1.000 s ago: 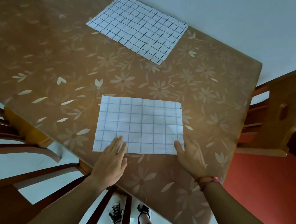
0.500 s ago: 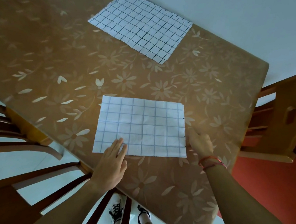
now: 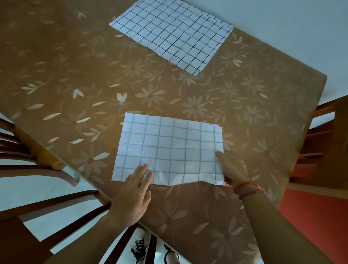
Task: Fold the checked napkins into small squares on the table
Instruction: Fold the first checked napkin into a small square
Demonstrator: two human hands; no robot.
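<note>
While my left hand (image 3: 134,192) presses the near napkin (image 3: 167,148) flat, my right hand (image 3: 232,170) pinches its near-right corner.
Long axis runs left-right; I'd fold leftward.

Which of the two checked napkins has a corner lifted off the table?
The near napkin: the right hand grips its raised right corner, the left hand presses it down. The far napkin lies flat, untouched.

One head-worn wide-angle view looks steeply down over the table (image 3: 68,67), close above its near edge; margins seemingly bent.
</note>
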